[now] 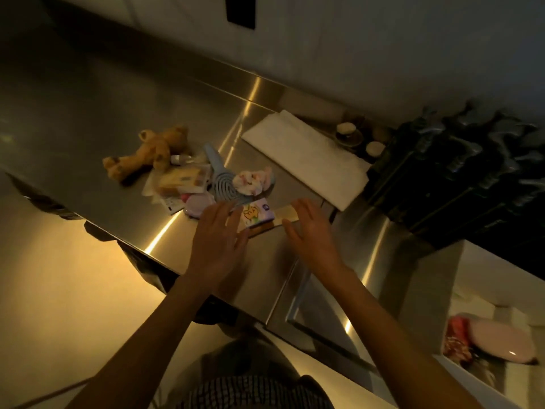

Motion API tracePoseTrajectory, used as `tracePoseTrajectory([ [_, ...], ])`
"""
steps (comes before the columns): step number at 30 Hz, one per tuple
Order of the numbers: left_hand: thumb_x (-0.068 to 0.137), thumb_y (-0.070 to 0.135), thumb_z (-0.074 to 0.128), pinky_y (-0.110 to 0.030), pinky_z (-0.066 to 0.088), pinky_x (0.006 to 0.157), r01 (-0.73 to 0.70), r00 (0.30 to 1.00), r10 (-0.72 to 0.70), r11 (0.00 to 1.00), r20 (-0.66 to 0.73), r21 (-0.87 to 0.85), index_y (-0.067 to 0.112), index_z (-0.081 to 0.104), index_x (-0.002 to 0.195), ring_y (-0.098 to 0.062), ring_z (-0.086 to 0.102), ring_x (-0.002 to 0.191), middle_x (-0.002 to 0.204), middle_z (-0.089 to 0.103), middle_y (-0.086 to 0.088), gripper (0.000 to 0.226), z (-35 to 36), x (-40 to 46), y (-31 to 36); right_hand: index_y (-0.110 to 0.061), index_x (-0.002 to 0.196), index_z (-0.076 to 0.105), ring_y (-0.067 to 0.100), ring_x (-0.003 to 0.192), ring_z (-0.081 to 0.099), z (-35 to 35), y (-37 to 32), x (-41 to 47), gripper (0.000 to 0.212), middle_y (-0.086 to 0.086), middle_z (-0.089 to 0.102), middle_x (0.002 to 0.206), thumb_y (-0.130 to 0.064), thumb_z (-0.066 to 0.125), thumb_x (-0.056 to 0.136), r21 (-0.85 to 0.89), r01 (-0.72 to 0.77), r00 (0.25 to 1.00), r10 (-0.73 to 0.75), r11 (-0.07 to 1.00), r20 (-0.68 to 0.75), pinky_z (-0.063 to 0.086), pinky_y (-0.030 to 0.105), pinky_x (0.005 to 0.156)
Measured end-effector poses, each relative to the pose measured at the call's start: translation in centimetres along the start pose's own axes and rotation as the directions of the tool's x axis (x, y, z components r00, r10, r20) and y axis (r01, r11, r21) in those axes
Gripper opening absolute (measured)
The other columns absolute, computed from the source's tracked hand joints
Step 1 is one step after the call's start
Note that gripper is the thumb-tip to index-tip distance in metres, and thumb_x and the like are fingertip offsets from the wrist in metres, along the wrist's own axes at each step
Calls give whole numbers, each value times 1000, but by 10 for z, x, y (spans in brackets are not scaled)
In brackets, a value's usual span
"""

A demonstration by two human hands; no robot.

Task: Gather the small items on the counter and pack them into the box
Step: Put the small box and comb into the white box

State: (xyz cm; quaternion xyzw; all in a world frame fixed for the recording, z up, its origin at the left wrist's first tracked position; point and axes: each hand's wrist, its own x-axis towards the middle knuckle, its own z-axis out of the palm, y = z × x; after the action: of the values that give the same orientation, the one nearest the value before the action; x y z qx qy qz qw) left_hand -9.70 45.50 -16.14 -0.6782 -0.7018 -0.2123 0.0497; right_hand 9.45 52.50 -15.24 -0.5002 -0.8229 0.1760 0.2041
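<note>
1. The left hand [219,231] reaches over the steel bench [88,113], palm down, fingers spread and nearly straight; its grip is loose and has hold of nothing, the fingertips at the near left edge of a small colourful packet [256,215].
2. The right hand [306,231] hovers just right of that packet, fingers straight and apart, its grip likewise loose and holding nothing.
3. A flat tan item [287,215] lies partly under the packet; dim light and blur keep it from being told apart.
4. Behind the packet sit a blue slotted brush [222,184], a crumpled cloth [253,181], a lilac round case [199,203] and a teddy bear [147,153].
5. The white box [460,290], cut off at the frame edge, stands well right of the packet.
</note>
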Motion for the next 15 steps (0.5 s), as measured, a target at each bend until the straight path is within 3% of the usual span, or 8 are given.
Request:
tracePoseTrajectory([
  [6, 86, 25, 62, -41, 32, 102, -54, 987, 62, 997, 149, -60, 3, 55, 125, -34, 47, 119, 126, 56, -18, 45, 38, 20, -23, -8, 134, 49, 30, 131, 39, 33, 8, 14, 51, 15, 46, 140, -31, 61, 90, -52, -85, 995, 87, 995, 44, 34, 42, 107],
  [15, 89, 34, 46, -48, 38, 105, -126, 947, 164, 981, 277, -149, -4, 55, 126, -38, 48, 125, 133, 54, -22, 53, 82, 45, -21, -5, 129, 54, 39, 129, 41, 68, 29, 14, 49, 22, 46, 139, -31, 63, 88, -177, -86, 981, 114, 980, 156, 39, 52, 104],
])
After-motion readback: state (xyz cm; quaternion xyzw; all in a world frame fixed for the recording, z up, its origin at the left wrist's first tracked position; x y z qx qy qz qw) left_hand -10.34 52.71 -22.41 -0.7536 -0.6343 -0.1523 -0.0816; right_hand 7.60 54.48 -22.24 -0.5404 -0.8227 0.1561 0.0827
